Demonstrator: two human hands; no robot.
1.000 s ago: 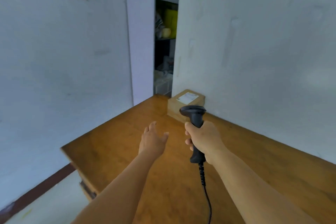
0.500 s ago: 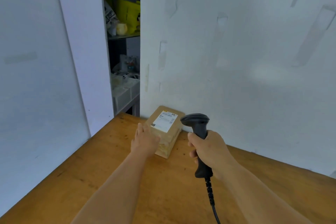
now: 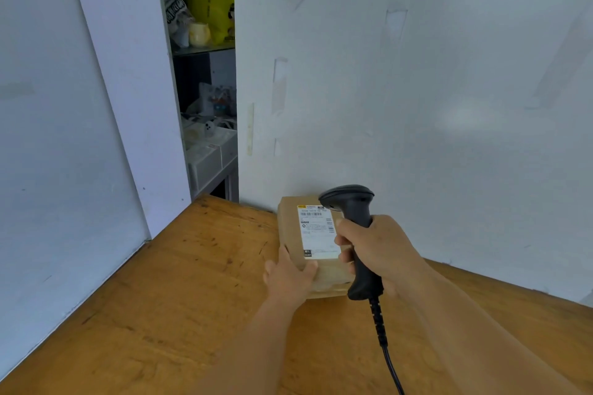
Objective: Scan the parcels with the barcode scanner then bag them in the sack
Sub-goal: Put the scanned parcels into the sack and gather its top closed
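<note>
A brown cardboard parcel (image 3: 290,231) with a white shipping label (image 3: 316,231) lies on the wooden table (image 3: 179,292), close to the white wall. My left hand (image 3: 288,276) grips the parcel's near left corner, thumb on top. My right hand (image 3: 375,250) holds the black barcode scanner (image 3: 353,205) by its handle, its head hanging over the label's far end. The scanner's cable (image 3: 385,349) runs down toward the frame's bottom edge. No sack is in view.
White walls (image 3: 417,90) close in the table on the right and left. A narrow gap between them shows shelves (image 3: 205,48) with yellow bags, a cup and white boxes.
My left hand went from hovering open to gripping the parcel's corner and turned the parcel so its label faces me lengthwise. The scanner moved forward over the label. The view came closer.
</note>
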